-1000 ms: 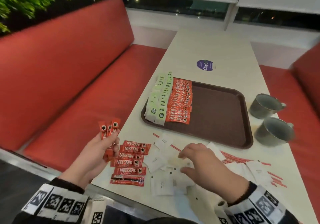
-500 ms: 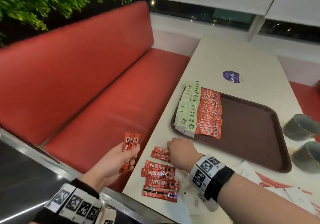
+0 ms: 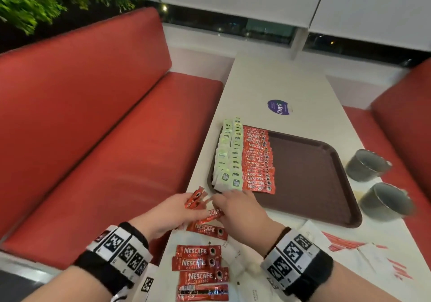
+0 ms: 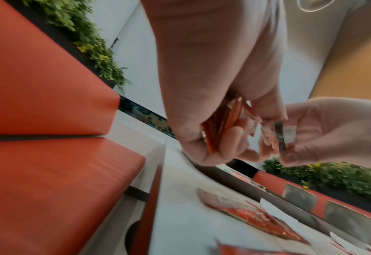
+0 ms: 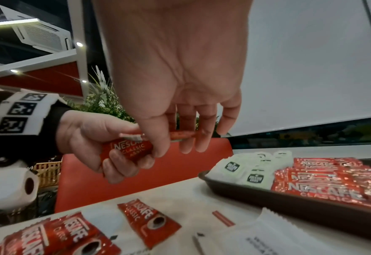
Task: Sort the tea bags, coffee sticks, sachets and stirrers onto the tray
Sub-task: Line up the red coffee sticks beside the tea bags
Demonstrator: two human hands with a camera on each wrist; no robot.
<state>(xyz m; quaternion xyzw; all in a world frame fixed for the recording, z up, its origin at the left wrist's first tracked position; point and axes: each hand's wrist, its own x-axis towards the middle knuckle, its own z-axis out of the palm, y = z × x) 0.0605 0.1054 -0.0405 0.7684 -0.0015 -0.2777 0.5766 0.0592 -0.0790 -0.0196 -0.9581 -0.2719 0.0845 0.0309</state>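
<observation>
The left hand (image 3: pixel 173 213) is gripping a small bundle of red coffee sticks (image 3: pixel 194 200) just off the near left corner of the brown tray (image 3: pixel 314 180), its fingers (image 5: pixel 114 165) curling round the bundle from below while the thumb is pressing on top. The right hand (image 3: pixel 240 210) is meeting it there, its fingers (image 5: pixel 186 138) pinching one more coffee stick (image 3: pixel 213 215) against the bundle. On the tray, two rows of pale green tea bags (image 3: pixel 229 159) are lying along the left edge, and a row of overlapping coffee sticks (image 3: pixel 258 161) is lying right beside them; the remaining tray floor is showing bare brown. More loose coffee sticks (image 3: pixel 200 264) are lying in a column on the white surface (image 3: pixel 279 84) below the hands, with white sachets (image 3: pixel 312 234) and thin red stirrers (image 3: pixel 342 243) lying scattered to the right. Two grey mugs (image 3: pixel 373 180) are standing on the surface just right of the tray. A red bench (image 3: pixel 93 138) is running along the left side.
</observation>
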